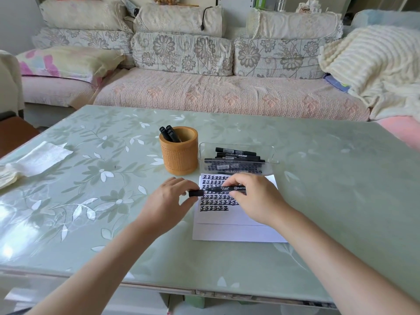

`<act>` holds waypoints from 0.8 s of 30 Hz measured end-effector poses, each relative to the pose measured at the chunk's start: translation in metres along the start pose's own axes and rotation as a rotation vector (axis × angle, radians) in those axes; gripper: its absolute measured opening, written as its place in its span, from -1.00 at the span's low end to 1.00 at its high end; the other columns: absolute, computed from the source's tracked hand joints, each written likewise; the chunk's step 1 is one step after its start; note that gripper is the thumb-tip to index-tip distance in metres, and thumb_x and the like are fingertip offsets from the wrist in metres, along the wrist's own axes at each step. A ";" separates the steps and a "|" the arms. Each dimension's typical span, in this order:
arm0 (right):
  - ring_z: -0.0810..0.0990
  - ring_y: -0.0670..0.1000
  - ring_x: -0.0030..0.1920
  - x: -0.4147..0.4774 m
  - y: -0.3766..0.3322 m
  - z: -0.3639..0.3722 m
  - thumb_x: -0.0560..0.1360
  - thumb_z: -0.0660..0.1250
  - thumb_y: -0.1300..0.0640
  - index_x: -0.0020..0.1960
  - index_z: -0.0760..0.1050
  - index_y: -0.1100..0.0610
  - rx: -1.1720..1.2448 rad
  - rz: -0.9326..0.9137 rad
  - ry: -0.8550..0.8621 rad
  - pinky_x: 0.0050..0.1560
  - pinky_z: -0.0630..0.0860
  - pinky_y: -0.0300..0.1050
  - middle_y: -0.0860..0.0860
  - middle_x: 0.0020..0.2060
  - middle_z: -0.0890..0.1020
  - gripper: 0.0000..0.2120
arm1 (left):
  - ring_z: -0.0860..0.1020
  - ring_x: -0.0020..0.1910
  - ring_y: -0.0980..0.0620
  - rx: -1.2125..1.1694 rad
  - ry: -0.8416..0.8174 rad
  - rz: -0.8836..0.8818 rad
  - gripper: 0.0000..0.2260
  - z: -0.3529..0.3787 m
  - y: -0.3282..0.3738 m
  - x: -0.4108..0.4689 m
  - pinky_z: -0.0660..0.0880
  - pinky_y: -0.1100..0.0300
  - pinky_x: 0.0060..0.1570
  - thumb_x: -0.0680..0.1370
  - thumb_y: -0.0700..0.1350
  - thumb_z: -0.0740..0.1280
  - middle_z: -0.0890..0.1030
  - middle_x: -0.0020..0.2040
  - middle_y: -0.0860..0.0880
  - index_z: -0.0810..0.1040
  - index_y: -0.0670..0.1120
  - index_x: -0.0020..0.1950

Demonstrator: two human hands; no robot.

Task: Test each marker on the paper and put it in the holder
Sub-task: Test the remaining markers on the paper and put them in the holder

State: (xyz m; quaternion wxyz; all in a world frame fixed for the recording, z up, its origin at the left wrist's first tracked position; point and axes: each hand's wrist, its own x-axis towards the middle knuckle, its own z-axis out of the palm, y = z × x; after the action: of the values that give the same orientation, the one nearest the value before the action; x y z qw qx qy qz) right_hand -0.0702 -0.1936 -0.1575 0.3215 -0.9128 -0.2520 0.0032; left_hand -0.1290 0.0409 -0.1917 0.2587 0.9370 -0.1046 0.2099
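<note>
While I look down on the bench (329, 178) through the head camera, I take in the surroundings first. A folded white cloth (38, 159) lies at the far left edge. A sofa (227, 96) with floral cushions runs behind the bench, and a cream blanket (375, 64) is heaped on its right end.

Near the middle stands the holder (179, 155), a tan round cup. Three black markers (169, 134) lean against its left rim. Just right of it, touching or nearly so, sits a clear tray (271, 155) with a pile of markers (236, 155) lying flat. The tray's near wall borders the far edge of the paper (236, 230), so the approach from the far side is crowded.

The paper is white, and rows of bold black characters fill its far half. Over those rows my right grip (256, 198) pinches a black marker (227, 189), held level with its tip pointing left. Its barrel carries white print. My left grip (169, 201) pinches the black cap (195, 193) between thumb and fingers, right at the marker's tip. I cannot tell whether the cap is seated or just apart.
</note>
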 end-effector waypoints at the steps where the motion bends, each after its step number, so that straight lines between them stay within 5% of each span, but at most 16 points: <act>1: 0.57 -0.11 0.11 0.000 0.000 0.001 0.53 0.36 0.14 0.10 0.61 -0.10 -0.006 -0.005 -0.003 0.16 0.49 -0.10 -0.22 0.07 0.64 -0.79 | 0.48 -0.13 0.19 0.006 -0.001 0.000 -0.89 0.000 0.001 0.000 0.40 0.37 -0.21 0.51 -0.05 0.41 0.48 -0.18 0.33 0.60 0.10 0.03; 7: 0.56 -0.10 0.12 0.000 0.001 0.005 0.53 0.36 0.14 0.11 0.61 -0.10 -0.040 -0.017 -0.008 0.16 0.48 -0.10 -0.21 0.08 0.64 -0.79 | 0.45 -0.13 0.20 0.021 -0.010 0.005 -0.88 0.000 0.005 -0.001 0.32 0.46 -0.23 0.53 -0.05 0.40 0.43 -0.20 0.38 0.60 0.11 0.04; 13: 0.57 -0.10 0.09 0.000 -0.002 0.011 0.54 0.33 0.12 0.13 0.60 -0.10 -0.019 -0.071 -0.057 0.15 0.49 -0.09 -0.20 0.08 0.64 -0.78 | 0.43 -0.12 0.22 0.016 -0.062 0.051 -0.87 0.001 0.007 -0.001 0.33 0.43 -0.20 0.56 -0.03 0.36 0.52 -0.16 0.23 0.60 0.09 0.10; 19: 0.42 -0.42 -0.19 -0.003 -0.003 0.014 0.48 0.44 0.09 0.13 0.60 -0.02 -0.073 -0.185 -0.026 -0.13 0.26 -0.49 -0.19 -0.01 0.61 -0.77 | 0.43 -0.15 0.20 -0.020 -0.100 0.099 -0.87 -0.003 0.009 0.003 0.42 0.27 -0.20 0.58 -0.03 0.34 0.52 -0.18 0.19 0.62 0.04 0.10; 24: 0.39 -0.21 -0.19 -0.003 -0.010 0.016 0.51 0.42 0.05 0.08 0.64 -0.01 -0.110 -0.198 0.058 -0.19 0.24 -0.47 -0.24 -0.16 0.57 -0.84 | 0.38 -0.20 0.23 -0.063 -0.065 0.116 -0.86 -0.005 0.012 0.004 0.34 0.37 -0.19 0.57 -0.06 0.33 0.52 -0.19 0.15 0.65 -0.02 0.06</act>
State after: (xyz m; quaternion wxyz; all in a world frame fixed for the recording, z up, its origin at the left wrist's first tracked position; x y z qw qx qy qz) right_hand -0.0801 -0.1787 -0.1650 0.2766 -0.8995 -0.3312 -0.0687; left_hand -0.1305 0.0328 -0.1810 0.2717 0.9272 -0.1736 0.1906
